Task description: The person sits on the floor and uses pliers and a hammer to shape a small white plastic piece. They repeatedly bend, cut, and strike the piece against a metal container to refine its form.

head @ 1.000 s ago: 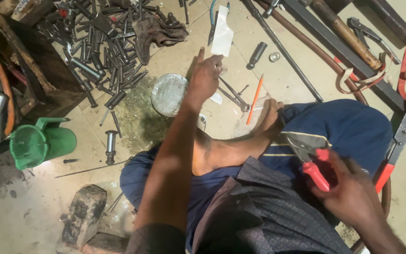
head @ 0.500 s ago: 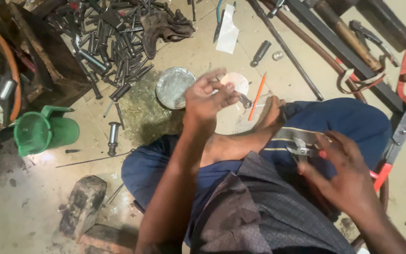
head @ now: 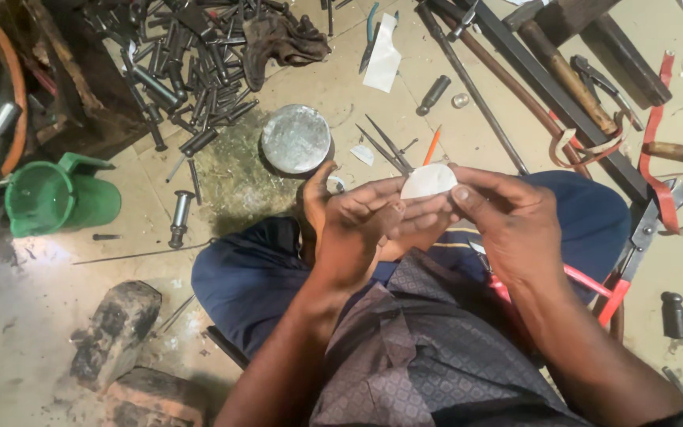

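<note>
Between the two hands, over the lap, a thin white disc [head: 428, 181] is being pinched: the left hand [head: 365, 229] is closing its fingers on the near edge, the right hand [head: 507, 221] is gripping the right rim. It is looking light, flat and probably bendable, best held by its edges. Beyond the fingers, a round metal lid [head: 296, 139] is lying on the floor, with a pile of dark bolts [head: 183, 63] farther off.

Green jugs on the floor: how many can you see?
1. The green jug lies on its side at the left, beside the dark clutter. Others may be hidden in that pile of metal rods.
</note>
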